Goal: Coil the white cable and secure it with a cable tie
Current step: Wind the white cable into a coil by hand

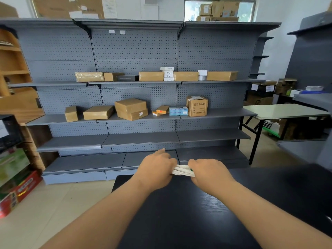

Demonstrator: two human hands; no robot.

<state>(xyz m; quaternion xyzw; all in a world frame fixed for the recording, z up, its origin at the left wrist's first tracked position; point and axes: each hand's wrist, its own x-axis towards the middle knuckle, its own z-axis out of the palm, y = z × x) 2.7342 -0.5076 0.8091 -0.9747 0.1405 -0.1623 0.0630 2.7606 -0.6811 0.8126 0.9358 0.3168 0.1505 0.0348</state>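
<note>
Dark counter [179, 212], far edge | we grip bundled white cable [183, 170]: left hand [156, 169], right hand [208, 172] | axis runs hand-to-hand

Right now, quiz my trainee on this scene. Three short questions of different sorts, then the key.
1. The cable is gripped by: A no hand, B one hand, C both hands.
2. True or false: the left hand is empty.
3. Fill in: the brown boxes sit on grey ____.
Key: 1 C. 2 false, the left hand grips the cable. 3 shelves.
</note>
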